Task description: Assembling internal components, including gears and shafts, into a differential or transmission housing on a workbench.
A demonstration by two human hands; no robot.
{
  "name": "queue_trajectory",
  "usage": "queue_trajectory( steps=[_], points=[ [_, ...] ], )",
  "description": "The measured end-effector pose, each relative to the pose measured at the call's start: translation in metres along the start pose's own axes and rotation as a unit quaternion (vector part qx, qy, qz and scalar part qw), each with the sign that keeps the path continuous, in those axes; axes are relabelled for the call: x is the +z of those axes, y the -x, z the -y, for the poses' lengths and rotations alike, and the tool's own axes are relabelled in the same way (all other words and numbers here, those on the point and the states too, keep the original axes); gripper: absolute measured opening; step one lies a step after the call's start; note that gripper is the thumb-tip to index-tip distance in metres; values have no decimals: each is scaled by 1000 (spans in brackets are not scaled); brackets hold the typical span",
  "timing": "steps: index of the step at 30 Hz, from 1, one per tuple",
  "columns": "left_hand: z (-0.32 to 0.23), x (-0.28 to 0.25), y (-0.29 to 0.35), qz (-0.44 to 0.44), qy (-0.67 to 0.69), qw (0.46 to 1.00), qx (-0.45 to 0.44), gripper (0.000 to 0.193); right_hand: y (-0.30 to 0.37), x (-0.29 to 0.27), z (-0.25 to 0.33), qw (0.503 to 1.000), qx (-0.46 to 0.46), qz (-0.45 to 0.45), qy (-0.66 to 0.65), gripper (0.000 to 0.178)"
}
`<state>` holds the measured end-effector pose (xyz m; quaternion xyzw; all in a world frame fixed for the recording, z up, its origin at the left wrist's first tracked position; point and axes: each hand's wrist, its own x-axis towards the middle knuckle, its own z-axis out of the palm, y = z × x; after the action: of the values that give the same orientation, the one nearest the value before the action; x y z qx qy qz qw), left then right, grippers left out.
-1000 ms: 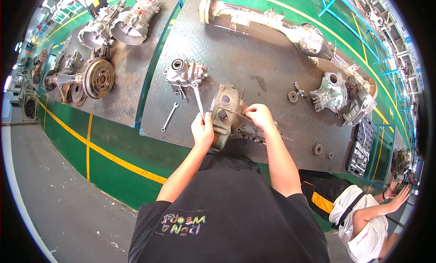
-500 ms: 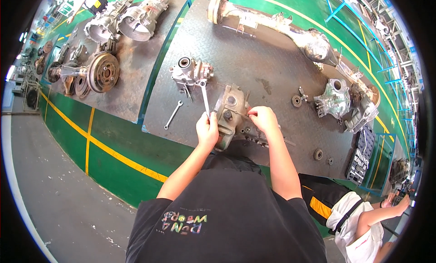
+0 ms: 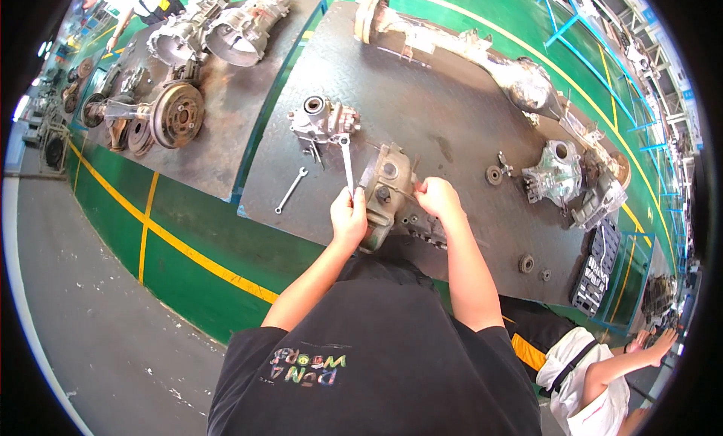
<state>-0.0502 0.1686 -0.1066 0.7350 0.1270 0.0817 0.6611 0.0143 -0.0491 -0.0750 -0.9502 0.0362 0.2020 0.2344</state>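
Note:
A combination wrench (image 3: 348, 166) stands up out of my left hand (image 3: 349, 219), which is closed round its lower part; the ring end points away from me. Right in front of me a grey-brown cast metal housing (image 3: 388, 181) rests at the near edge of the table, beside the left hand. My right hand (image 3: 439, 198) is closed at the housing's right side, fingertips pressed together by its edge; whatever they pinch is hidden. Beyond the wrench sits a silver gear housing (image 3: 320, 122) with a round opening on top. A second wrench (image 3: 291, 190) lies to the left.
A long axle (image 3: 467, 48) lies along the table's far side. At right are another housing (image 3: 553, 169), small bearings (image 3: 526, 263) and a black tool case (image 3: 596, 264). A second table (image 3: 226, 108) holds drums and gearbox casings. A person (image 3: 587, 368) is close at lower right.
My right hand has turned slightly, its fingers curling more at the housing's edge. The view has shifted a little. At upper left another person's arm reaches lower toward the second table.

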Motion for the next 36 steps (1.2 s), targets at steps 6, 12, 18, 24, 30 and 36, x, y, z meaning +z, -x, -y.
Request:
queue_trajectory(
  steps=[6,12,18,24,30,36],
  points=[
    [-19,11,6,-15,-36,999,17,28,-10,23,-32,995,68,44,58,45],
    [-14,2,14,8,-28,1000,5,23,0,-1,-5,994,58,80,49,51],
    [-9,6,9,0,-51,999,16,24,-13,6,-9,990,63,81,93,54],
    [-12,3,8,-5,-45,999,18,26,-17,7,-7,990,53,102,85,52],
    [-11,4,8,-5,-45,999,30,25,-24,23,-25,993,50,75,74,49],
    [-5,5,7,-31,-43,996,76,27,-12,5,-8,996,65,47,49,46]
  ],
)
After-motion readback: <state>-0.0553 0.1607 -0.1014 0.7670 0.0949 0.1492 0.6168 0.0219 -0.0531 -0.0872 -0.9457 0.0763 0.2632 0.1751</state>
